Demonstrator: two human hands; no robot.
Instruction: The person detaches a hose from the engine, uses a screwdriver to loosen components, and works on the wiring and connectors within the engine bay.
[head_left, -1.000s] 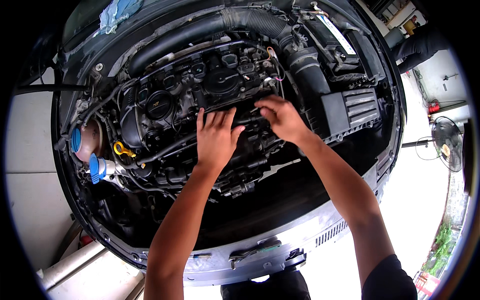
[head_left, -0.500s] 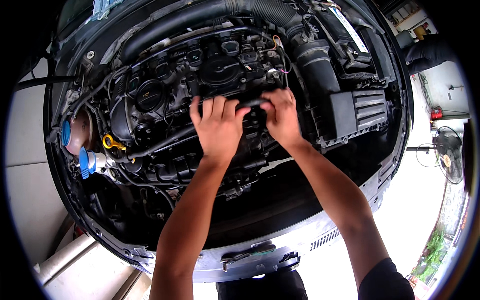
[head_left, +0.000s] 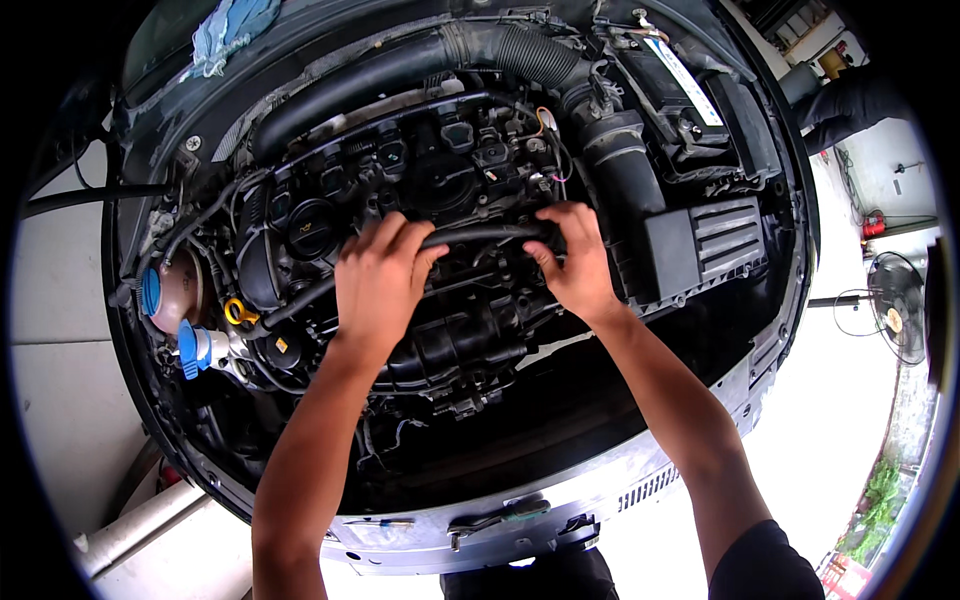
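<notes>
My left hand and right hand grip the black hose, which spans the engine left to right—air-filter box at right, thick duct arching along the far side, yellow ring handle at left—while a dark gap opens nearer me, bounded by the silver front panel.

The right arm wears a short dark sleeve.
</notes>
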